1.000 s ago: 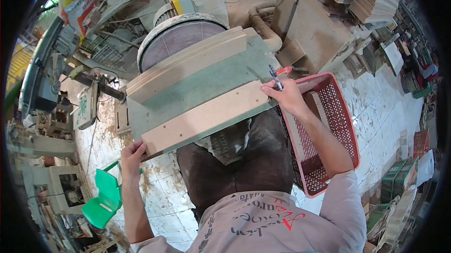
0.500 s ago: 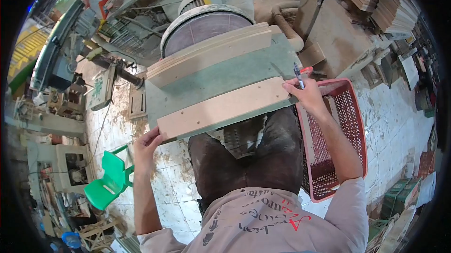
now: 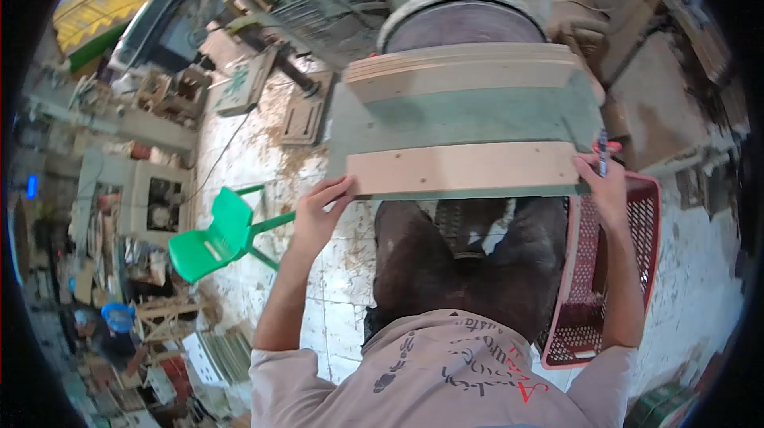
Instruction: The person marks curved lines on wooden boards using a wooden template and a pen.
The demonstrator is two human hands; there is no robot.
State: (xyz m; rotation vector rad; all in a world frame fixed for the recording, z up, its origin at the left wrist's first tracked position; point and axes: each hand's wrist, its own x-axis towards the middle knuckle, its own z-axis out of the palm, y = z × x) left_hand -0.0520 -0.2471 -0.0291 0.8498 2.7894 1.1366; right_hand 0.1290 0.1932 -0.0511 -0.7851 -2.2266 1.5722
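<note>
A long pale wooden board point(image 3: 461, 169) with several small dark holes lies along the front edge of a green work surface point(image 3: 477, 119). Its left end is pinched between the thumb and fingers of my left hand point(image 3: 318, 209). My right hand point(image 3: 606, 185) grips the right end, thumb on top of the board. A pen point(image 3: 602, 151) sticks up from between the fingers of that same hand, with something red beside it. Behind the board, a stack of similar boards point(image 3: 465, 76) rests at the back of the green surface.
A large round disc point(image 3: 465, 26) of a machine stands behind the stack. A red perforated basket point(image 3: 574, 285) sits at my right leg. To the left are a green plastic chair point(image 3: 211, 241) and a metal stand point(image 3: 306, 114). Another person point(image 3: 111, 340) is far off at the lower left.
My view has swung left, so the work surface, boards and basket appear further right and more level. Both hands still hold the board's ends along the front edge.
</note>
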